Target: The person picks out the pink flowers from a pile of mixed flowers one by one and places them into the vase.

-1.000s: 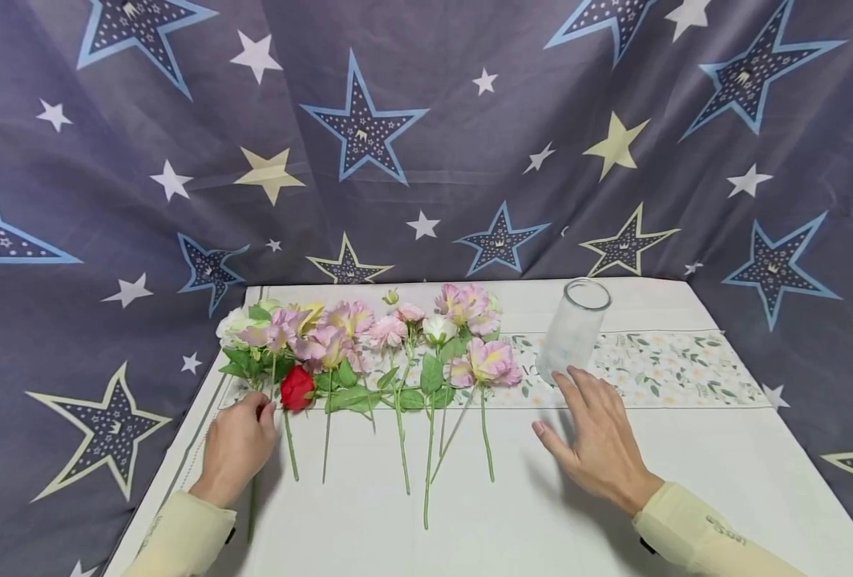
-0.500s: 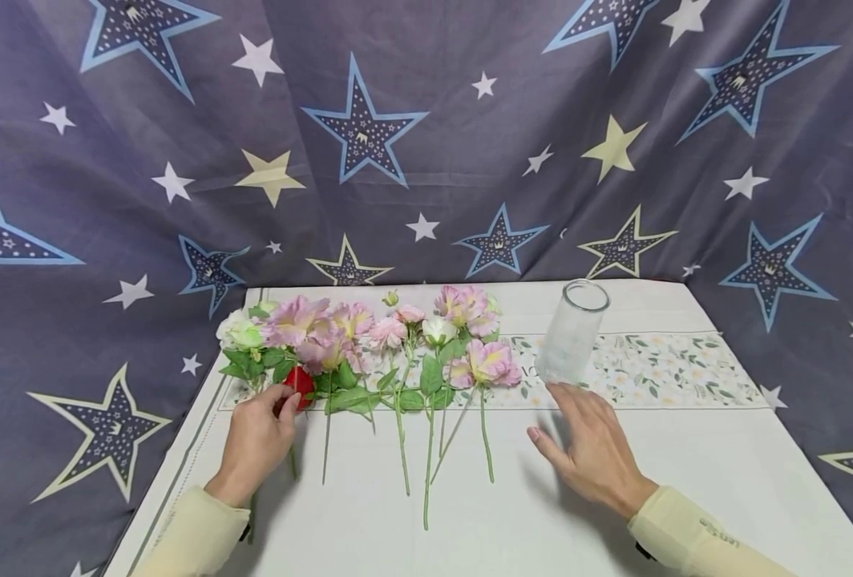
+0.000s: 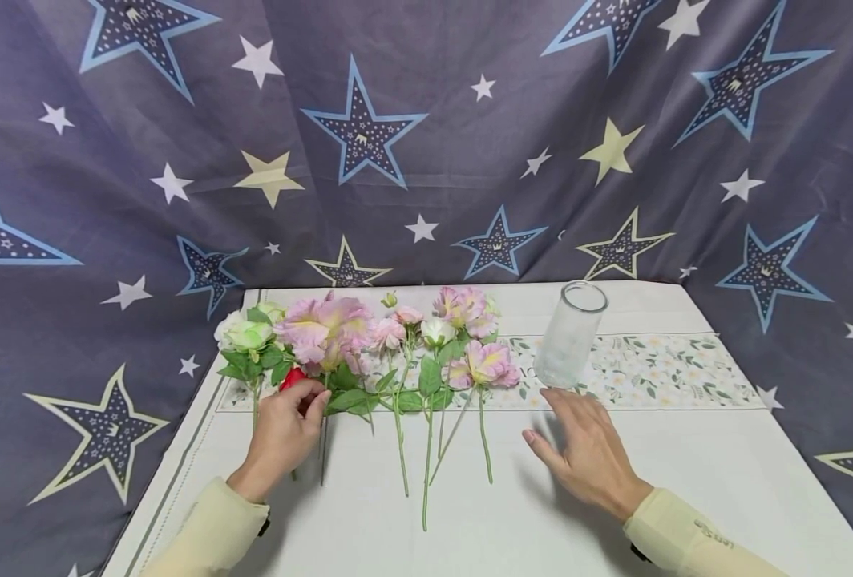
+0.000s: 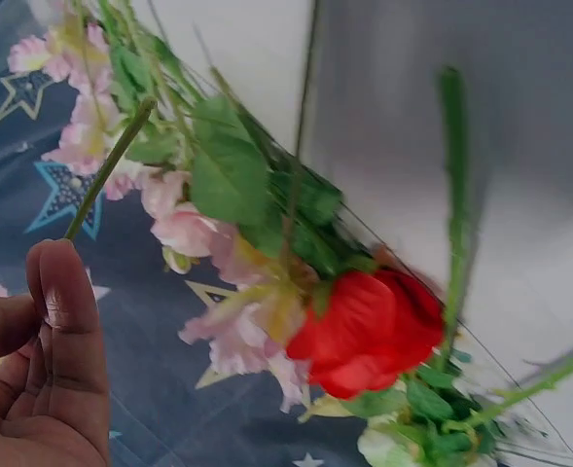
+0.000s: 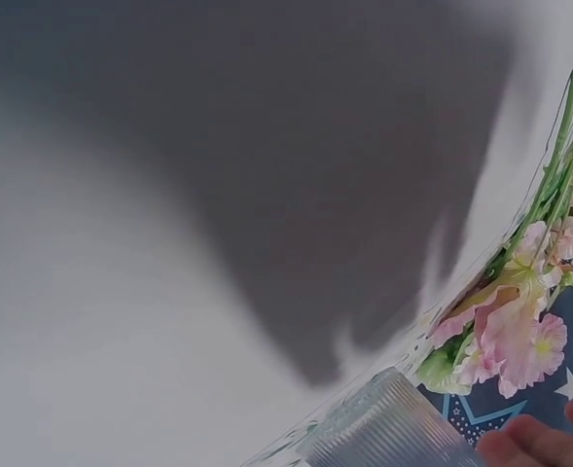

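Note:
In the head view my left hand [image 3: 287,425] pinches a thin green stem [image 4: 114,167] between thumb and fingers. Its end sticks out past the thumb in the left wrist view. A large pink flower with yellow streaks [image 3: 327,327] stands above this hand, in line with the held stem. Partly covered by my left hand, a red rose [image 4: 369,331] lies on the table. To the right, my right hand [image 3: 591,453] hovers with fingers extended and holds nothing. Just beyond its fingertips stands a clear ribbed glass vase [image 3: 569,340], upright with no stems in it.
White and pale green blooms [image 3: 246,332] lie at the left end. Several pink flowers [image 3: 491,365] and a white rose [image 3: 438,330] lie mid-table, stems toward me. A floral-print strip [image 3: 672,373] crosses the white table; a starry curtain [image 3: 426,184] hangs behind.
My left hand has moved right across the red rose, and the pink flower above it has shifted right with it. My right hand has drawn slightly back from the vase.

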`<state>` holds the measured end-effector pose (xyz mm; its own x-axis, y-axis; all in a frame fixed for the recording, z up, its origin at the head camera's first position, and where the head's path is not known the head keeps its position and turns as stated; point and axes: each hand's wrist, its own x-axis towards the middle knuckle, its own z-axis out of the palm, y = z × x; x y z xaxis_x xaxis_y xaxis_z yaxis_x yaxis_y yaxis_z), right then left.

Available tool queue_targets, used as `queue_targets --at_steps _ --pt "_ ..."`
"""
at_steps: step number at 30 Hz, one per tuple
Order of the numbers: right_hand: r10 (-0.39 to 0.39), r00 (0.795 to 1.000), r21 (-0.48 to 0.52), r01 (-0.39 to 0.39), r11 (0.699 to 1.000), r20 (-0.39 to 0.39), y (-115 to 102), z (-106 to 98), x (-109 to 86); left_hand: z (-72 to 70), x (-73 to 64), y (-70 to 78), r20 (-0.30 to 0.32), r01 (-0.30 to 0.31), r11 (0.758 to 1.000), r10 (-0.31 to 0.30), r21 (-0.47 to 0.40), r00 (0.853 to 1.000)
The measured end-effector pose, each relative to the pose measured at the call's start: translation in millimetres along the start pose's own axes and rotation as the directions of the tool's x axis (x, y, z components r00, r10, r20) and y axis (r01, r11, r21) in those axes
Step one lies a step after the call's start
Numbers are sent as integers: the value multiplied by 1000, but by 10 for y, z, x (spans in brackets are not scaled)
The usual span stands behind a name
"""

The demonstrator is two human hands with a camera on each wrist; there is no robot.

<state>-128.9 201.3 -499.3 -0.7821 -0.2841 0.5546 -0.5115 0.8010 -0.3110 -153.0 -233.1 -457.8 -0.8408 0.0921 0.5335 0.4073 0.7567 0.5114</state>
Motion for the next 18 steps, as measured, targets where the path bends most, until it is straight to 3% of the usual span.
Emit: queue_targets --at_steps 12,18 --pt "11 1000 13 -11 1000 -4 -56 -11 68 129 86 235 43 13 993 -8 -116 999" --pt "24 1000 38 -24 999 -3 -80 34 56 221 128 340 60 -8 985 19 -173 998"
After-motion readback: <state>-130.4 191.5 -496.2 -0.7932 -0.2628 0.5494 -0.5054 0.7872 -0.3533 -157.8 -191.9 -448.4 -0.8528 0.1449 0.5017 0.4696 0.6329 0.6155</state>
